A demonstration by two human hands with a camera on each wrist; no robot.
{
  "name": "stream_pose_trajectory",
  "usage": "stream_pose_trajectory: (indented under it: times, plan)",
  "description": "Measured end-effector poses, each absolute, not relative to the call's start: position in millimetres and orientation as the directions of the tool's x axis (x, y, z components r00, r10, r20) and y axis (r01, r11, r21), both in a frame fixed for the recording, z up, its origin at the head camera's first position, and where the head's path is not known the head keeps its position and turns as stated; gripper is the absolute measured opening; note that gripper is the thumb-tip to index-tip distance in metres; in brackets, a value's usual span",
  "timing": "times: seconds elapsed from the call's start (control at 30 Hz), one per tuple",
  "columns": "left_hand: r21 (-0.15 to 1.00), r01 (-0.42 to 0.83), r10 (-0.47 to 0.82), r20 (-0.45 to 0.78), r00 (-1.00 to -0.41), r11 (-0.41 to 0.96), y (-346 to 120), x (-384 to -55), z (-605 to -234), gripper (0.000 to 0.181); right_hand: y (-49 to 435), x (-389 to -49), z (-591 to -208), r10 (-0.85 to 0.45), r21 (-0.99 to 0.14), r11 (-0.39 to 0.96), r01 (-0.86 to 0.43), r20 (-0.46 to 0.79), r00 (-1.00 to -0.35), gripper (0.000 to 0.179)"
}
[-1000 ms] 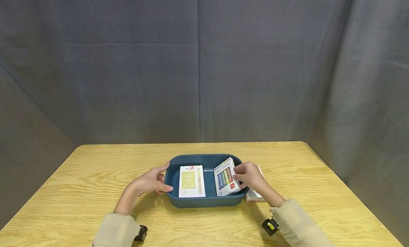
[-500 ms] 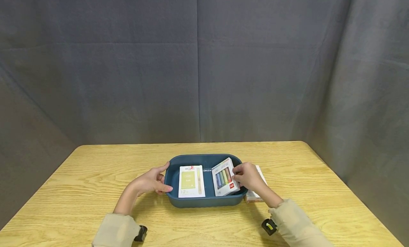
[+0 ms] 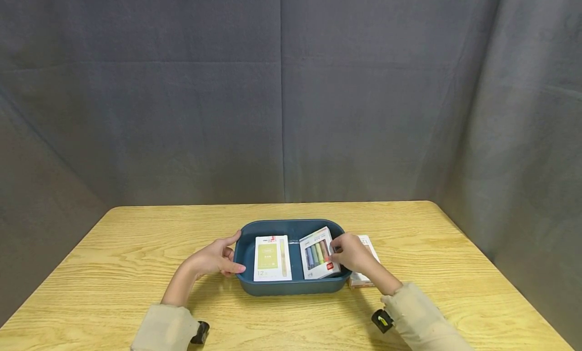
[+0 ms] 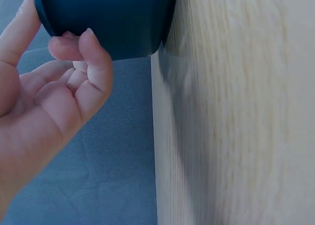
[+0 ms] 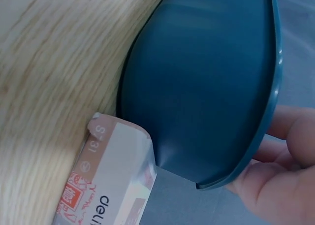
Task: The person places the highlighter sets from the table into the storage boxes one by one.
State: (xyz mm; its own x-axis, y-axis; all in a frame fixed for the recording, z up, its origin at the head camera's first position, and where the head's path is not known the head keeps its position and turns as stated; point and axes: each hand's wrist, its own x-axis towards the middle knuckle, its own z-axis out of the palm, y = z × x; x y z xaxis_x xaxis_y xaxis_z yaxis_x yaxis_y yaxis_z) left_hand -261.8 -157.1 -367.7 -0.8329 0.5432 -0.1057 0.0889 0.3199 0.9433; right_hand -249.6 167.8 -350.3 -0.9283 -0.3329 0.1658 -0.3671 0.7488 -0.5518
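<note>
A dark blue bin (image 3: 295, 288) stands on the table in the head view. My left hand (image 3: 217, 256) pinches its left rim, thumb over the edge and fingers curled against the outer wall in the left wrist view. Inside on the left lies a white and yellow-green box (image 3: 273, 258). On the right side, a white box of coloured sticks (image 3: 317, 255) leans tilted in the bin; its window shows the sticks. My right hand (image 3: 353, 251) holds this box by its right edge. In the right wrist view the bin wall hides that box and some fingertips.
Another white box (image 3: 366, 245) lies on the table against the bin's right end, partly under the right hand; the right wrist view shows this box (image 5: 110, 168) close up. A grey curtain (image 3: 291, 98) hangs behind the wooden table (image 3: 159, 230).
The box of coloured sticks has shifted slightly left and settled a little lower, with my right hand following it. My left hand and the bin stay put.
</note>
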Motion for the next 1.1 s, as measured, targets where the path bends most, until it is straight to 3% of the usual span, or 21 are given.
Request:
stream_pose_trajectory:
  times: [0.1,0.33,0.77,0.93,1.1]
  plan:
    - [0.943,0.093,0.545,-0.103,-0.832,0.32,-157.2,-261.6,-367.5,0.092,167.1,-250.0,-350.1,-0.358,-0.546,0.746,-0.382,0.154,-0.921,0.04]
    - [0.945,0.093,0.549,-0.1,-0.83,0.313,-157.6,-260.7,-366.2,0.094,165.9,-249.2,-350.1,-0.362,-0.553,0.75,-0.362,0.115,-0.925,0.041]
    - [0.944,0.091,0.543,-0.102,-0.833,0.317,-157.2,-260.8,-365.8,0.093,160.4,-250.3,-352.3,-0.335,-0.547,0.776,-0.313,0.063,-0.94,0.008]
    - [0.944,0.09,0.543,-0.103,-0.833,0.317,-157.6,-261.0,-366.7,0.093,159.4,-249.0,-349.9,-0.312,-0.537,0.797,-0.277,0.027,-0.95,0.025]
    - [0.945,0.093,0.543,-0.097,-0.834,0.312,-158.0,-260.9,-366.5,0.093,159.0,-248.5,-350.3,-0.315,-0.555,0.785,-0.275,0.024,-0.949,0.03]
